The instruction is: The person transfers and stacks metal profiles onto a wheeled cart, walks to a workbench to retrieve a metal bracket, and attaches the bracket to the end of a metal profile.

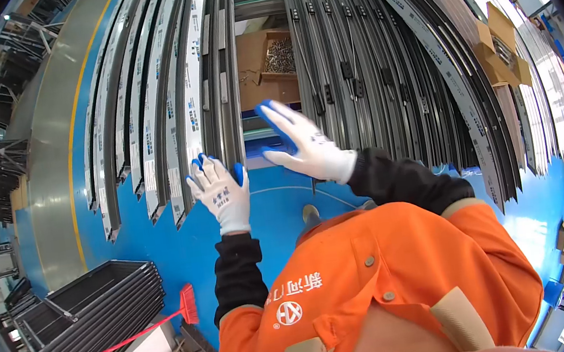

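Observation:
My left hand (222, 196), in a white glove with blue fingertips, has its fingers spread at the near ends of the long metal profiles (223, 85). It appears to rest on or just over them, holding nothing. To the right, my right hand (306, 146) wears the same kind of glove. Its fingers stretch out and its thumb stands apart, with nothing in it. Beyond that hand lies a cardboard box (279, 55) of small metal parts, in the gap between two stacks. Dark profiles with black fittings (352, 79) lie beside the right hand.
More profiles with white printed film (149, 122) lie at the left. An open carton (501, 43) sits on the far right stack. Black frames (95, 318) are piled at lower left, with a red broom (186, 304) by them on the blue floor (279, 208).

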Demonstrator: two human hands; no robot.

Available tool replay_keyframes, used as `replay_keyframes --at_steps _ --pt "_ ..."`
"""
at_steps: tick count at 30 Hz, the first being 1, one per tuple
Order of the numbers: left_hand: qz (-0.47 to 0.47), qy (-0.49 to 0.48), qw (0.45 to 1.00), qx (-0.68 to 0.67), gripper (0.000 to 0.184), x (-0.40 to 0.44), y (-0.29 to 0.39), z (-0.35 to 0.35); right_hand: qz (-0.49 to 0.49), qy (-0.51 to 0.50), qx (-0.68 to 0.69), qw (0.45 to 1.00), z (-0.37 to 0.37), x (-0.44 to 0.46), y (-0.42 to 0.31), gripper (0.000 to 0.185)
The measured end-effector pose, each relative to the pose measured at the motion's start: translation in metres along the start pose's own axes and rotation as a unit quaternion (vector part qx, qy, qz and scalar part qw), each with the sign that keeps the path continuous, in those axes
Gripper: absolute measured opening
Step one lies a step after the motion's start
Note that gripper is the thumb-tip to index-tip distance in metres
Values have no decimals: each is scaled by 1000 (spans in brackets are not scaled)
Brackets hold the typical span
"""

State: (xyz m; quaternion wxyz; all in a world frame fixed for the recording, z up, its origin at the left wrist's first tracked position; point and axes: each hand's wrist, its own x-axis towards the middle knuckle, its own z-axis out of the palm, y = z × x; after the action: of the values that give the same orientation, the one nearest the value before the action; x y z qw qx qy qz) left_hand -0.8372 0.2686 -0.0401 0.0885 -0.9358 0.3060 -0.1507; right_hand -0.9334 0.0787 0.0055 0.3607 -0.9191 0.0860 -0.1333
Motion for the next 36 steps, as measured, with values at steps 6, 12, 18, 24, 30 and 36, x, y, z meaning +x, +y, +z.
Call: replay_keyframes --at_steps 6,12,18,24,30,36 --pt "-101 -106 953 -264 61 -25 9 -21 428 -121 620 646 92 7 -1 83" --pt "-102 109 890 -431 47 -64 -30 -47 417 -8 414 809 143 26 -10 81" --pt "-395 9 281 -875 31 -107 -21 40 393 -75 696 596 141 24 2 69" --pt "-226 -22 62 -972 32 -60 -31 102 356 -38 733 579 142 33 0 58" --pt "-197 -47 42 -978 34 -58 -24 87 365 -50 791 489 131 34 -3 50" --pt "-219 -78 69 -970 36 -45 -32 -12 346 7 773 532 86 28 -20 44"
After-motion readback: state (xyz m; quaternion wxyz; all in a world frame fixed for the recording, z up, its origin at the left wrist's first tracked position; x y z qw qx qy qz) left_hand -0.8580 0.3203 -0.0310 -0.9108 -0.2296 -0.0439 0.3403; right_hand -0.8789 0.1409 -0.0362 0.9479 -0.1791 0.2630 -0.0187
